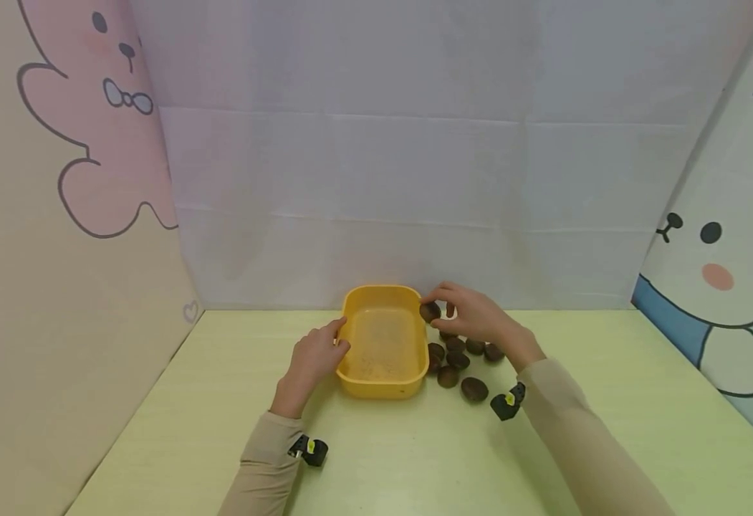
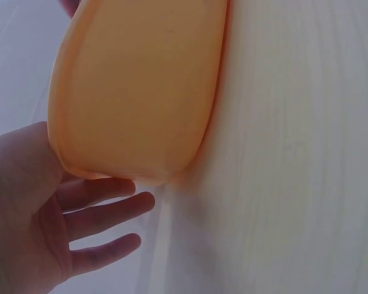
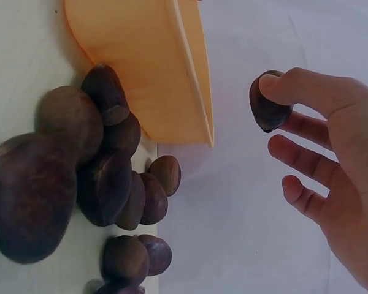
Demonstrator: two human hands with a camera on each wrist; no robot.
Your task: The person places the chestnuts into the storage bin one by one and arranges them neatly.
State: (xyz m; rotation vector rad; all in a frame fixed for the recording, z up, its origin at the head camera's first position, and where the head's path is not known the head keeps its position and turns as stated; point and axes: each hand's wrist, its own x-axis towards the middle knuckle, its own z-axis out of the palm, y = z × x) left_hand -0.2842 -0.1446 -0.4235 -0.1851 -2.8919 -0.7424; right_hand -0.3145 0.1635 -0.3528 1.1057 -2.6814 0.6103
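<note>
Your right hand [image 1: 479, 315] is pinching a brown nut [image 1: 430, 312] near the far right corner of the yellow tray [image 1: 379, 390]; your left hand [image 1: 314, 358] is gripping its left rim; loose nuts [image 1: 458, 360] are lying right

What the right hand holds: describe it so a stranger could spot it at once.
On the pale yellow-green table stands a yellow tray. By the tray's far right corner in the head view, the right hand pinches a dark brown, nut-like piece. It alone is held up; the similar pieces lie lower, to the tray's right.
</note>
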